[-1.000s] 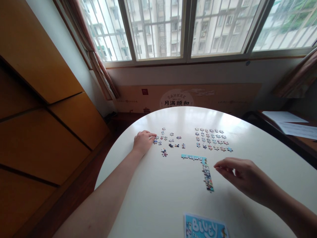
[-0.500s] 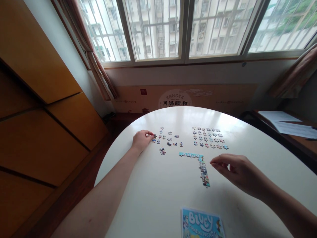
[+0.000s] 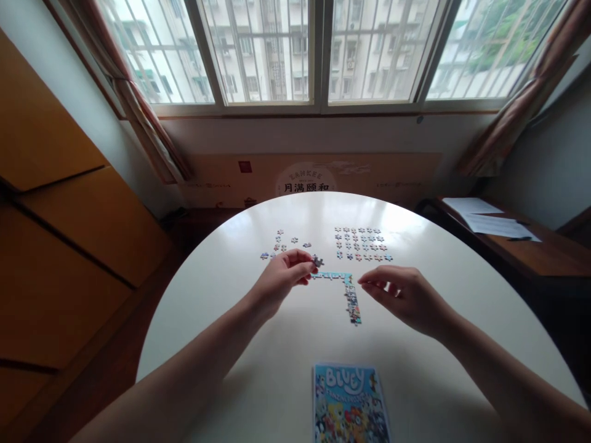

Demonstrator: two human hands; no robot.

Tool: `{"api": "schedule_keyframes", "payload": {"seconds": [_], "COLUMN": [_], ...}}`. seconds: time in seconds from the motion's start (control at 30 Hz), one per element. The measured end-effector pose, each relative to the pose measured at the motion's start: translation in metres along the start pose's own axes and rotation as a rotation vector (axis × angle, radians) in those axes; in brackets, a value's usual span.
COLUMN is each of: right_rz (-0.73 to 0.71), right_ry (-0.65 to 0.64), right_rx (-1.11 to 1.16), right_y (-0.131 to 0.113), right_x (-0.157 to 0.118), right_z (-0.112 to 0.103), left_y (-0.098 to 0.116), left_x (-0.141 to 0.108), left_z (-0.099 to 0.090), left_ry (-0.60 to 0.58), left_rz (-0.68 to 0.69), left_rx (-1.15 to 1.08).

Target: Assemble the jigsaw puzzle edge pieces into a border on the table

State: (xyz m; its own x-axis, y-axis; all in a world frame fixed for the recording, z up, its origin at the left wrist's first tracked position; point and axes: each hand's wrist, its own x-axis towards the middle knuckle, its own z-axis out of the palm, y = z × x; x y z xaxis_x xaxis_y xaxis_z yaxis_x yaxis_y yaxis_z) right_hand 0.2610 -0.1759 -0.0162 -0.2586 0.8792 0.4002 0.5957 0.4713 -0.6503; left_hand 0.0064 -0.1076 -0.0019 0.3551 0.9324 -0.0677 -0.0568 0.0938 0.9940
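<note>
My left hand (image 3: 282, 280) pinches a dark puzzle piece (image 3: 318, 261) between thumb and fingers, raised just above the left end of a joined L-shaped strip of puzzle (image 3: 353, 301). The strip's top arm is light blue; its other arm, in mixed colours, runs down toward me. To the right of the strip's corner hovers my right hand (image 3: 399, 295), thumb and forefinger tips together, with nothing visible between them. Loose puzzle pieces (image 3: 294, 240) lie scattered beyond my left hand, which hides part of them. More loose pieces (image 3: 364, 239) lie in neat rows at the right.
A blue Bluey picture sheet (image 3: 351, 403) lies on the round white table (image 3: 258, 394) near me. To the right, papers (image 3: 498, 224) and dark pens rest on a brown desk (image 3: 549, 261). A barred window and curtains are beyond; wooden cabinets stand left.
My left hand has lifted a puzzle piece from the scattered group and carried it right, to the strip. My right hand stays beside the strip. The camera view has shifted.
</note>
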Motion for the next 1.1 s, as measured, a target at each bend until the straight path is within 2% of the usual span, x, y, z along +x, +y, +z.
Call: {"api": "schedule_keyframes", "payload": {"seconds": [0.13,0.3,0.4,0.5,0.67,0.77,0.93,1.1], "right_rz": [0.033,0.015,0.028,0.113,0.353,0.442,0.487,0.499], "right_ry": [0.001,-0.121,-0.156,-0.201,-0.33,-0.356,-0.373,-0.395], "right_rx": [0.1,0.163,0.181,0.263,0.485,0.56,0.604,0.618], "right_y": [-0.005,-0.012,-0.014,-0.014,-0.01,-0.008,-0.01,-0.011], "right_x": [0.0,0.001,0.002,0.003,0.003,0.003,0.004,0.004], "right_z": [0.003,0.005,0.005,0.005,0.005,0.004,0.004,0.006], "left_y": [-0.01,-0.015,-0.016,-0.017,-0.019,-0.018,-0.015,-0.014], "left_x": [-0.017,-0.023,-0.024,-0.024,-0.023,-0.024,-0.024,-0.023], "left_z": [0.031,0.042,0.043,0.042,0.038,0.036,0.034,0.033], "left_ry": [-0.182,-0.24,-0.25,-0.264,-0.283,-0.291,-0.298,-0.277], "left_rz": [-0.093,-0.154,-0.17,-0.154,0.043,0.101,0.145,0.119], "left_rx": [-0.024,-0.023,-0.024,0.007,0.197,0.308,0.397,0.429]}}
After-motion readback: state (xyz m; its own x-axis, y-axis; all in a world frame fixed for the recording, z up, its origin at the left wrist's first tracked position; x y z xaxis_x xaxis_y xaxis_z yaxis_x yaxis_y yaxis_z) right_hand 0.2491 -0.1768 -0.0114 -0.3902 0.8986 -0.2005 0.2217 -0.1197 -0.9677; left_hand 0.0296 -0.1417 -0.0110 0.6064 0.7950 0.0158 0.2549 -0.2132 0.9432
